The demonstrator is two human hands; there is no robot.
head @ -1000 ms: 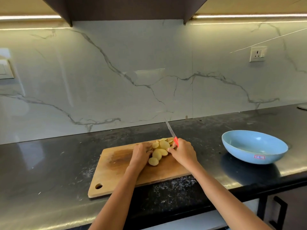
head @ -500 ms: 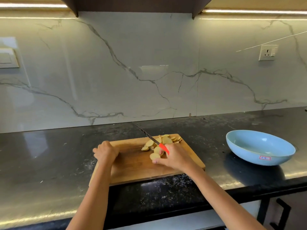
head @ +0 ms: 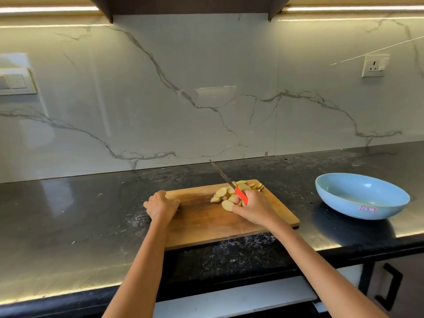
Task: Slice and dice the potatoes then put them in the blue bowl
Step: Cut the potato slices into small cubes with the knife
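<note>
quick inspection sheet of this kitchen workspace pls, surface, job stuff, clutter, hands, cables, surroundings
surface: dark stone counter, pale specks and smears near the board.
job's things: potato slices piled on far right of wooden cutting board; blue bowl to the right, looks empty.
clutter: nothing seen.
hands: left hand holds the board's left end; right hand grips red-handled knife, blade pointing away toward the wall.
cables: nothing seen.
surroundings: marble backsplash, wall socket, switch plate.
</note>
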